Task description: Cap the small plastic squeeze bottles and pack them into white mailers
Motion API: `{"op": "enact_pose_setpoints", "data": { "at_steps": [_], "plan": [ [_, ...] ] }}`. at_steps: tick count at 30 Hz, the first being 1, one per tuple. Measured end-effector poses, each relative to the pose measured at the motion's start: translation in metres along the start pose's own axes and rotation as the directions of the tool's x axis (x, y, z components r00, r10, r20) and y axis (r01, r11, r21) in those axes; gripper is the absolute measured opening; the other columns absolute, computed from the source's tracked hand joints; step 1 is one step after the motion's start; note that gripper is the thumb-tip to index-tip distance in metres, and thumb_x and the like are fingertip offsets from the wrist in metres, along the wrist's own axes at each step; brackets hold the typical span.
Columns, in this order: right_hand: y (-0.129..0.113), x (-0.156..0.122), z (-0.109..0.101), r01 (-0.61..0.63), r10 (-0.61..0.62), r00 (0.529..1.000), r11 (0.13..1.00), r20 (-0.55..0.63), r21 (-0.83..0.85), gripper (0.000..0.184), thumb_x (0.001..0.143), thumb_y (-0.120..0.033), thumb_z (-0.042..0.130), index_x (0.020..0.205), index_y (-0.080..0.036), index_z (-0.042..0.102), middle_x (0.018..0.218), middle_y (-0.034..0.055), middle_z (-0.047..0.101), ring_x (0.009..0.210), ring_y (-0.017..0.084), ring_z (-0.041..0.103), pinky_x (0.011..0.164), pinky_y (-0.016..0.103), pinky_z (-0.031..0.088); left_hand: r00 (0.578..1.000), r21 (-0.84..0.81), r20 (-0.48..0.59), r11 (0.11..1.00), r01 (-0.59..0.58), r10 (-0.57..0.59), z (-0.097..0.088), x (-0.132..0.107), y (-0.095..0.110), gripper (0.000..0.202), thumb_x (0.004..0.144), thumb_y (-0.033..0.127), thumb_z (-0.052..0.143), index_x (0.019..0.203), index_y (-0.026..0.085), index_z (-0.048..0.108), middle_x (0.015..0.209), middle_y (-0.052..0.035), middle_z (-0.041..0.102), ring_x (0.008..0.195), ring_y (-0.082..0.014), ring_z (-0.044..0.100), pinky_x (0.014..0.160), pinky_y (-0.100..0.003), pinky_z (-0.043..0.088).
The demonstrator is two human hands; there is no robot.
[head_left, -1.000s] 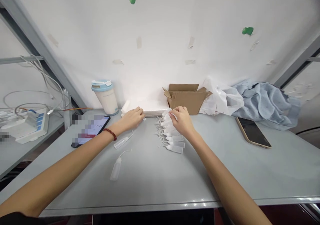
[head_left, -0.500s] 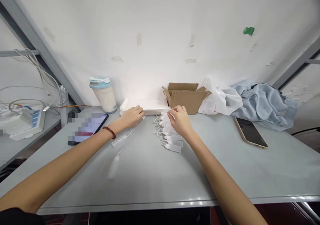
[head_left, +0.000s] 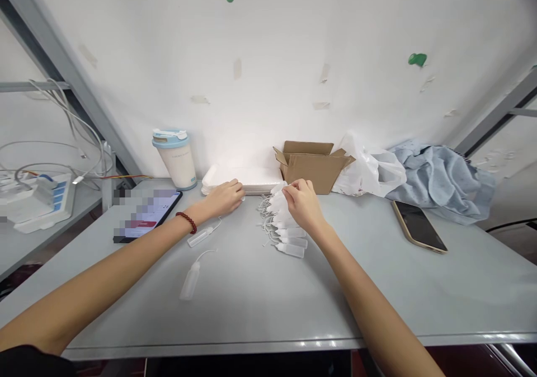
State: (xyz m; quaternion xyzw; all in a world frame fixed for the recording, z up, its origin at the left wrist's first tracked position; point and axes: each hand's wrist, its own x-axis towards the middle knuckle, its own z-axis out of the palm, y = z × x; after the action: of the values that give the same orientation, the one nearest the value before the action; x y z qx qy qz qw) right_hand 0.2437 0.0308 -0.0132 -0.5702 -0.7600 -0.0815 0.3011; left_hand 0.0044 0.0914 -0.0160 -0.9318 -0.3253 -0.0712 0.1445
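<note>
My right hand (head_left: pixel 302 203) is curled over the far end of a row of several small white squeeze bottles (head_left: pixel 289 237) lying side by side, its fingertips pinched on a bottle at the top of the row. My left hand (head_left: pixel 225 197) rests with fingers bent on the edge of a flat white stack (head_left: pixel 255 179) at the back of the grey table (head_left: pixel 260 293); a red bead bracelet is on that wrist. Two loose squeeze bottles lie apart on the left, one (head_left: pixel 203 235) near my left wrist and one (head_left: pixel 190 279) closer to me.
A brown cardboard box (head_left: pixel 312 166) stands open behind the row. A white-and-blue cup (head_left: pixel 176 159) and a lit phone (head_left: pixel 146 216) are at the left. A white plastic bag (head_left: pixel 369 171), blue cloth (head_left: pixel 440 181) and dark phone (head_left: pixel 417 226) lie at the right. Cables and a power strip (head_left: pixel 37 201) are far left.
Both hands stay almost where they were. The view has shifted slightly.
</note>
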Motion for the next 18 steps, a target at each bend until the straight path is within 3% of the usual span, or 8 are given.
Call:
{"op": "enact_pose_setpoints", "data": {
  "at_steps": [5,8,11,15,18],
  "plan": [
    [-0.001,0.000,0.000,-0.012,0.012,1.000,1.000,0.021,-0.006,0.029,0.091,-0.021,0.039,0.090,-0.016,0.068,0.093,0.0124,0.053,0.087,0.023,0.041,0.076,0.034,0.039,0.996,-0.107,-0.038,0.992,0.072,-0.077,-0.006,-0.001,0.003,0.016,0.083,0.020,0.045,0.084,0.014,0.059,0.088,-0.0103,0.058,0.089,-0.0235,0.051,0.071,-0.032,0.043],
    [-0.001,-0.001,0.001,-0.010,0.010,1.000,1.000,0.022,-0.001,0.029,0.091,-0.022,0.040,0.090,-0.016,0.068,0.092,0.0119,0.053,0.087,0.023,0.041,0.077,0.033,0.038,0.977,-0.307,-0.043,0.933,0.186,-0.209,-0.011,-0.004,0.005,0.014,0.079,0.023,0.048,0.084,0.015,0.059,0.088,-0.0078,0.061,0.087,-0.0218,0.054,0.072,-0.031,0.044],
    [0.000,-0.001,0.003,0.005,-0.005,1.000,1.000,0.005,0.002,0.028,0.091,-0.022,0.040,0.088,-0.017,0.067,0.091,0.0113,0.052,0.087,0.023,0.041,0.077,0.034,0.038,0.954,-0.406,-0.002,0.872,0.272,-0.298,-0.020,-0.010,0.008,0.012,0.075,0.024,0.051,0.080,0.016,0.059,0.083,-0.0052,0.064,0.076,-0.0187,0.057,0.068,-0.029,0.045],
    [0.002,0.000,0.002,0.015,-0.014,1.000,1.000,-0.013,0.012,0.028,0.090,-0.021,0.040,0.087,-0.017,0.067,0.091,0.0118,0.053,0.086,0.023,0.042,0.076,0.035,0.038,0.897,-0.532,0.030,0.753,0.388,-0.441,-0.034,-0.022,0.014,0.011,0.071,0.027,0.055,0.075,0.018,0.059,0.076,-0.0022,0.066,0.069,-0.0168,0.059,0.063,-0.026,0.046],
    [-0.001,0.000,-0.003,0.021,-0.017,0.997,0.998,-0.074,0.058,0.028,0.091,-0.021,0.039,0.087,-0.017,0.066,0.090,0.0112,0.055,0.086,0.022,0.043,0.075,0.034,0.039,0.837,-0.616,-0.010,0.663,0.425,-0.546,-0.038,-0.033,0.017,0.013,0.071,0.031,0.057,0.072,0.018,0.060,0.074,-0.0015,0.065,0.065,-0.0154,0.058,0.060,-0.026,0.045]
  ]
}}
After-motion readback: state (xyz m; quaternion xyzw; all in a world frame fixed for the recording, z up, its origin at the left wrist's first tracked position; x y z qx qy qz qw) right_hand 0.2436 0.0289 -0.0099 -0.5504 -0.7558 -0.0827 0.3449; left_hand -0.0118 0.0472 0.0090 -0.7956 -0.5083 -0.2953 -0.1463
